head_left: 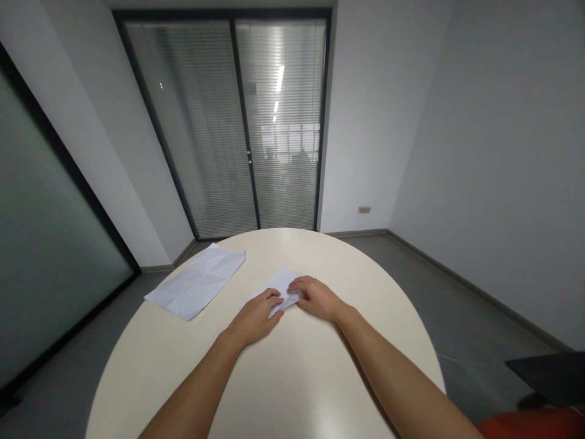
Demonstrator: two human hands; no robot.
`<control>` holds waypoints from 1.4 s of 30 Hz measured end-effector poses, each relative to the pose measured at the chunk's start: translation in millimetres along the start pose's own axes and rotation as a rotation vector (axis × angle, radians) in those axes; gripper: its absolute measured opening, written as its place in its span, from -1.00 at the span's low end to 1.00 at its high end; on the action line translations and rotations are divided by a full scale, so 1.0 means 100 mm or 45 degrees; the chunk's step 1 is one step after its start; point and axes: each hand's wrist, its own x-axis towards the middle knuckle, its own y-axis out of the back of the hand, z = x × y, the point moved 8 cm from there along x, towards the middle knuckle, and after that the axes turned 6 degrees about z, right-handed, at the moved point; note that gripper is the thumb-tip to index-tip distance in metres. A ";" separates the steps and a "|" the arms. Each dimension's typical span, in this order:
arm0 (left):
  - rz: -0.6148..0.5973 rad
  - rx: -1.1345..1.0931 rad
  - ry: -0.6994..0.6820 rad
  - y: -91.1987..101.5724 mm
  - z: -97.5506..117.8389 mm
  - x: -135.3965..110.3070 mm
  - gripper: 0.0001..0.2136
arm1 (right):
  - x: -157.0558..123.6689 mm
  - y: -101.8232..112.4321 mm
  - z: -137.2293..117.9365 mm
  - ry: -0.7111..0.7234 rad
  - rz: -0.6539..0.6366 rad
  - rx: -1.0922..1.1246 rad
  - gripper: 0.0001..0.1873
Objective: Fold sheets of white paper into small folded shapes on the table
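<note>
A small sheet of folded white paper (284, 281) lies on the round cream table (292, 378), partly covered by both hands. My left hand (256, 317) grips its left near part, fingers curled over the top and thumb at the near edge. On the other side, my right hand (317, 297) pinches the right near edge between bent fingers and thumb. My fingertips are close together but not touching. Further left rests a larger white paper stack (198, 283), creased, its corners slightly lifted; neither hand touches it.
The table's curved edge runs around the work area. Beyond stand a glass partition with blinds (283, 183) and a white wall with a socket (364, 210). At lower right are a dark flat object (548, 375) and something red (534, 424).
</note>
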 end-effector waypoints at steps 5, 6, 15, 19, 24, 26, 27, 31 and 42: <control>0.029 -0.051 -0.006 -0.02 -0.01 0.01 -0.69 | -0.01 -0.06 0.06 0.058 -0.032 -0.061 -0.73; 0.040 -0.041 0.003 -0.01 -0.02 0.01 -0.70 | -0.01 -0.06 0.06 0.062 -0.036 -0.069 -0.75; 0.144 0.191 0.150 0.16 -0.09 0.04 -0.74 | 0.03 0.07 0.01 -0.135 -0.041 -0.195 -0.79; 0.195 0.215 0.234 0.18 -0.17 0.04 -0.77 | 0.03 0.10 0.03 -0.183 -0.016 -0.209 -0.77; 0.246 0.189 0.314 0.23 -0.23 0.04 -0.78 | 0.03 0.14 0.05 -0.211 0.015 -0.218 -0.79; 0.277 0.171 0.339 0.26 -0.24 0.03 -0.77 | 0.03 0.15 0.07 -0.230 0.022 -0.224 -0.78; 0.295 0.162 0.352 0.27 -0.25 0.03 -0.77 | 0.02 0.15 0.09 -0.244 0.027 -0.225 -0.78; 0.364 0.116 0.393 0.29 -0.30 0.01 -0.78 | 0.01 0.19 0.19 -0.333 0.095 -0.199 -0.76; 0.579 -0.208 0.529 0.26 -0.61 -0.02 -0.85 | -0.06 0.23 0.48 -0.501 0.384 0.217 -0.77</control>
